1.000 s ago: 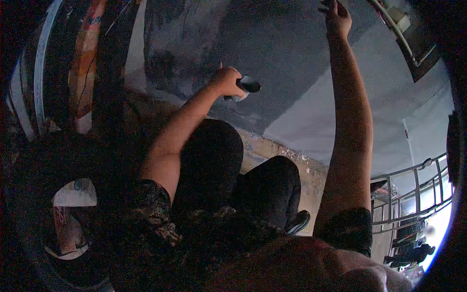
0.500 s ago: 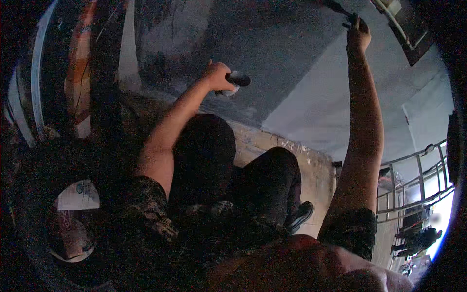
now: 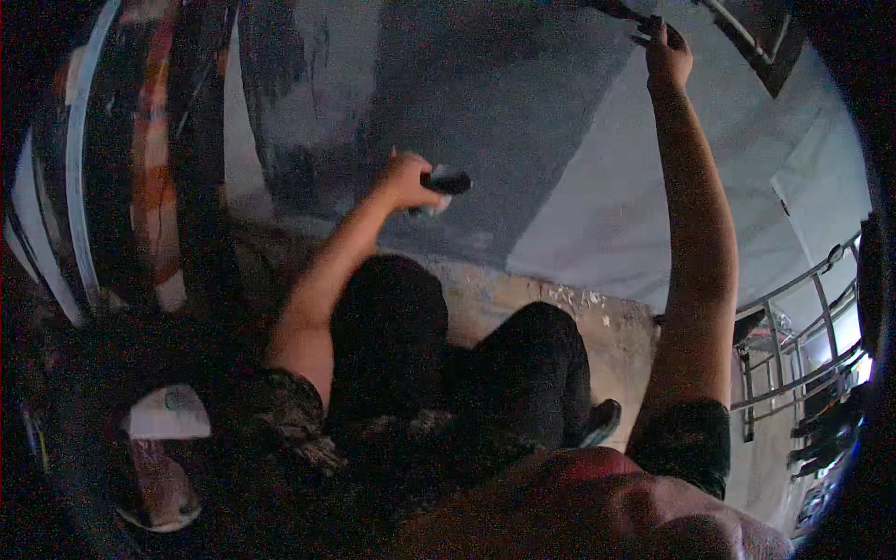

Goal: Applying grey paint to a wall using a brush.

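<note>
My left hand (image 3: 403, 180) is closed around a small cup-like container (image 3: 450, 182) with a dark round top and a whitish side, held in front of the wall low down. What is inside it is too dark to tell. Far up and to the right, my right hand (image 3: 670, 51) grips a slim dark-handled tool (image 3: 616, 9). Its tip runs off toward the upper edge, so I cannot tell its kind. Behind both hands is a wall with a dark grey area (image 3: 485, 103) beside a paler grey area (image 3: 653, 224), the two meeting along a slanting edge.
My bent knees (image 3: 392, 308) are close below the wall, over a worn, flaked floor (image 3: 607, 345). A metal rail frame (image 3: 793, 308) stands at right, with a blurred dark figure (image 3: 831, 429) beyond. Long upright panels (image 3: 154, 159) line the left; a pale rounded object (image 3: 168, 415) sits lower left.
The whole view has shifted, so the wall and knees sit lower. Against the wall, my right hand has moved upward with the tool. My left hand still holds the container.
</note>
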